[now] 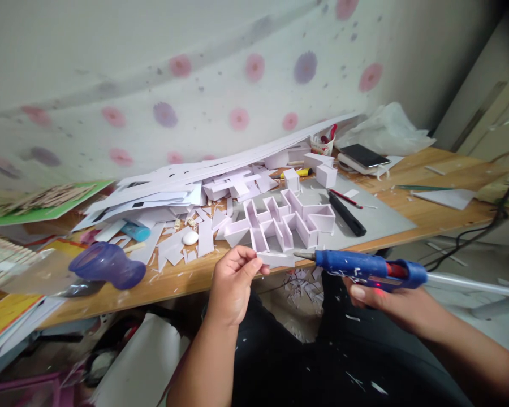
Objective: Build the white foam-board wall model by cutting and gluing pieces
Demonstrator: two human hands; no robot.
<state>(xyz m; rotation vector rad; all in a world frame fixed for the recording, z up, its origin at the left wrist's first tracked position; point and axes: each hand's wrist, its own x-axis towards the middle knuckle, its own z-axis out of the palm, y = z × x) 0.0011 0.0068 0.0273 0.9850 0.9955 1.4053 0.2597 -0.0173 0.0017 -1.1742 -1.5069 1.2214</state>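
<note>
Between the thumb and fingers of my left hand (235, 282) is a narrow white foam board strip (279, 259), held near the table's front edge. My right hand (377, 299) grips a blue glue gun (356, 268) with a red light on it and a clear glue stick out of its back. The nozzle points left, at the strip's right end; whether they touch I cannot tell. Just behind the strip stands a white walled model (286, 223) of branching open compartments, on a grey mat (377, 215).
A black marker (346, 213), a red pencil (343, 198) and a yellow cutter (297, 173) lie around the model. White scraps (172, 247) and stacked boards (161, 186) fill the left, near a purple container (106, 264). A phone (363, 156) lies back right; a black cable (492, 220) hangs at right.
</note>
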